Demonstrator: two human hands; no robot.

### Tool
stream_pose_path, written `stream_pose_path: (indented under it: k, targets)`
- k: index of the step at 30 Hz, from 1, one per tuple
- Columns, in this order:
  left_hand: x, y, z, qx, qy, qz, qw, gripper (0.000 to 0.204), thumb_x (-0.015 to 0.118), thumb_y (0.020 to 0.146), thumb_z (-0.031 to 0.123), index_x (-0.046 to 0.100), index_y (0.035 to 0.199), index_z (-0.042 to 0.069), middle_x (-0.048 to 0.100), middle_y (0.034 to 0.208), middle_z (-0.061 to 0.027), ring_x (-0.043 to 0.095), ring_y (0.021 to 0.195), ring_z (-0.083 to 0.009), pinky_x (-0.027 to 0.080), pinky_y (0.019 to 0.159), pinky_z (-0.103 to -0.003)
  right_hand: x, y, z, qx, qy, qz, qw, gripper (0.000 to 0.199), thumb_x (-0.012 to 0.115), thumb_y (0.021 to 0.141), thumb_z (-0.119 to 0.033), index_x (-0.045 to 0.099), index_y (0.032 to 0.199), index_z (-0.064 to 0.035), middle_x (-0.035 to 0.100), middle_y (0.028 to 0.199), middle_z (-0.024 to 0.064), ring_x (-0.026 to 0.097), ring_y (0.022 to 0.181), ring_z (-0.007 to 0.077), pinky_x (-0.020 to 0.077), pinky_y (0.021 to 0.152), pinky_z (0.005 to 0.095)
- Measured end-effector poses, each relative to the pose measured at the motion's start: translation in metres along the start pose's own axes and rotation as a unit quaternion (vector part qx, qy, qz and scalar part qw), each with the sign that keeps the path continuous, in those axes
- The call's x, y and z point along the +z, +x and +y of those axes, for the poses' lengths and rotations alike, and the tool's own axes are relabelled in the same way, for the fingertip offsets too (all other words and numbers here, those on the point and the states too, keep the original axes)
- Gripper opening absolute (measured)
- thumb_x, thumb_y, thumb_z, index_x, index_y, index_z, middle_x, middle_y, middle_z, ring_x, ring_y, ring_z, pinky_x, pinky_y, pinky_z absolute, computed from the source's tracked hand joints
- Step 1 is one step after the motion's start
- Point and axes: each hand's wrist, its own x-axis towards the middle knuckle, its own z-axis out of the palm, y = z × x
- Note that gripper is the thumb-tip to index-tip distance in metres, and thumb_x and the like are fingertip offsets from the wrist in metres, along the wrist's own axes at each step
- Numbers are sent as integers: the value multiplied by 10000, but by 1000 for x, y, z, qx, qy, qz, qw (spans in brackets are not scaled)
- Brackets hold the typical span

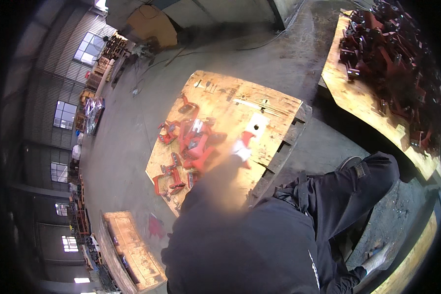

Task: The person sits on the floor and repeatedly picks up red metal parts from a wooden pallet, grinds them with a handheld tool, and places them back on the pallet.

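My left hand [240,150] in a white glove reaches over the wooden board, closed around a red metal bracket [247,137] whose ends show above and below the glove. Its fingers are blurred. Beside it lies a heap of similar red metal brackets [193,139], some with dark ends. Just past the hand is a pale square plate [256,126] with a dark round hole. Low at the right, my gloved right hand [377,259] hangs beside my leg, near the edge of another wooden board; motion blur hides its fingers and anything in them.
The board [215,83] rests on a pallet [285,147]. At right, a second wooden surface [334,81] bears a large pile of dark red metal parts [387,54]. A wooden crate [132,245] stands lower left. A cable [259,46] crosses the concrete floor.
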Motion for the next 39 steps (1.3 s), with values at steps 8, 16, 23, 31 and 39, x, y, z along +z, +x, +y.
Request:
stream_pose_path:
  k: [8,16,23,31,39]
  targets:
    - [-191,-48,-216,-311,280,177,891,575,630,852,441,526,1232,23,619,1161,-239,639,1041,-401,530,869,-470,-1,87,72,-288,-75,61,953,370,553,969,-368,657,991,-14,636,854,106,589,724,181,493,642,322]
    - [-60,120,-150,-175,186,157,954,434,598,850,403,547,1095,47,598,998,-168,632,882,-331,516,745,-447,40,78,75,-173,19,36,984,303,575,964,-332,600,924,-32,543,644,32,537,442,138,446,354,299]
    - [49,114,276,311,-63,-49,947,458,633,844,279,583,1227,32,643,1141,-216,613,1083,-366,488,938,-442,32,39,58,-148,-39,73,986,296,615,947,-296,581,850,-19,561,621,34,532,479,135,422,449,315]
    - [147,149,522,450,-81,-80,886,425,628,878,289,565,1194,12,670,1110,-206,651,1053,-323,512,905,-396,47,48,78,-90,-31,79,992,256,635,937,-260,575,886,-16,535,605,34,518,505,121,406,483,320]
    - [253,193,621,445,-130,-51,885,442,646,866,375,592,1161,51,642,1115,-220,615,1049,-384,495,908,-451,48,45,41,-1,-92,74,993,438,664,908,-260,587,1179,75,597,741,84,579,636,159,466,604,334]
